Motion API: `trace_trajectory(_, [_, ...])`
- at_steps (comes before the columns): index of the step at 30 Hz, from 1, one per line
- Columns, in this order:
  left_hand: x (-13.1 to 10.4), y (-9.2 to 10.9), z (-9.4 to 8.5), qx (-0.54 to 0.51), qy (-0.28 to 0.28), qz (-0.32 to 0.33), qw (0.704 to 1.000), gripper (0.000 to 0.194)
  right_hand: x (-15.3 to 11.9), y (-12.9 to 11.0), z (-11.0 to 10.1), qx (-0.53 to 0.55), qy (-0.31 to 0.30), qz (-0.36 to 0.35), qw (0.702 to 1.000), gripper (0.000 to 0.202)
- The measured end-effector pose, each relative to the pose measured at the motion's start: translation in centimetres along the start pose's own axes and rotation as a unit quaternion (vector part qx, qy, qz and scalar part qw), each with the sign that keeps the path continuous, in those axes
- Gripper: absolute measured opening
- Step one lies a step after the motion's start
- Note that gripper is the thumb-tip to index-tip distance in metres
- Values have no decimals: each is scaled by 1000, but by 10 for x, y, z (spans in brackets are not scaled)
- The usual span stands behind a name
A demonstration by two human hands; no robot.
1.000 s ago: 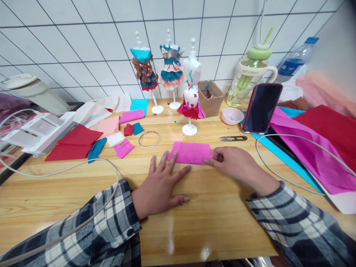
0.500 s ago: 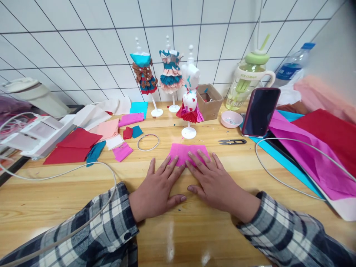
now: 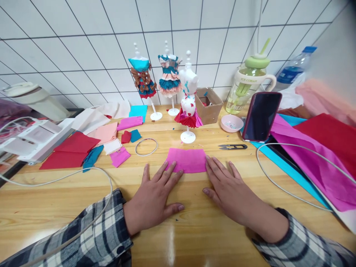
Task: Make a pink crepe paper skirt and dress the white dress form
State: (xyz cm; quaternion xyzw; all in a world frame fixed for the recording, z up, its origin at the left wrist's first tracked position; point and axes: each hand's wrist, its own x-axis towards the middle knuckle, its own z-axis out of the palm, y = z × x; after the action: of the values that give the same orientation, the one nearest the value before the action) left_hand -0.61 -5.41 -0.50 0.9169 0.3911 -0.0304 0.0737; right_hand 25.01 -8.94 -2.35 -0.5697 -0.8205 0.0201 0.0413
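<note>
Magenta cloth [image 3: 188,160]: flat on bench [image 3: 189,237], in front of nearest mannequin [image 3: 188,105]. Long axis left to right, short ends toward sides. Left hand [image 3: 150,202]: grip flattened out, fingers spread over cloth's left end, nothing grasped. Right hand [image 3: 232,191]: grip extended, palm down, fingertips at right end, nothing grasped. Cloth's lower left corner hidden under left hand. Right sleeve [image 3: 308,241] cut off at view edge.

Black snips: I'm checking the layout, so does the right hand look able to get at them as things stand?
Probably yes: the black snips lie just beyond the right hand, with nothing visible between them.
</note>
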Motion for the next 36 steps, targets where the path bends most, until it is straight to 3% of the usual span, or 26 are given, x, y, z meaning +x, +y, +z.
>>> trace_trajectory(4, [1, 1, 0, -5, 4, 3, 1000, 81, 4, -1, -7, 8, 3, 38, 999, 58])
trace_trajectory(7, [5, -9, -7, 2, 68, 7, 998, 76, 14, -3, -19, 32, 46, 34, 998, 55])
trace_trajectory(10, [12, -41, -20, -6, 185, -2, 983, 57, 31, -5, -29, 65, 89, 15, 994, 47])
trace_trajectory(12, [15, -72, -27, -39, 250, -50, 966, 47, 42, -6, -30, 82, 84, 22, 993, 41])
trace_trajectory(15, [16, -112, -29, -32, 212, -109, 971, 41, 53, -7, -23, 105, 48, 43, 992, 38])
trace_trajectory(18, [15, -127, -25, -15, 144, -124, 982, 31, 54, -8, -14, 143, 33, 56, 988, 30])
trace_trajectory(21, [17, -120, -22, -12, 128, -110, 986, 25, 49, -7, -9, 191, 14, 61, 980, 27])
trace_trajectory(24, [21, -109, -20, -85, 160, -127, 975, 26, 45, -5, -9, 203, 39, 81, 975, 33])
trace_trajectory(27, [23, -97, -17, -243, 233, -170, 926, 29, 46, -3, -10, 186, 60, 106, 975, 34])
trace_trajectory(30, [27, -82, -12, -325, 289, -171, 884, 40, 49, -4, -10, 180, 29, 108, 977, 29])
trace_trajectory(33, [31, -69, -11, -282, 284, -109, 910, 44, 50, -6, -10, 213, 6, 77, 974, 24])
trace_trajectory(36, [30, -62, -12, -182, 199, -12, 963, 37, 49, -5, -10, 237, 19, 32, 971, 16])
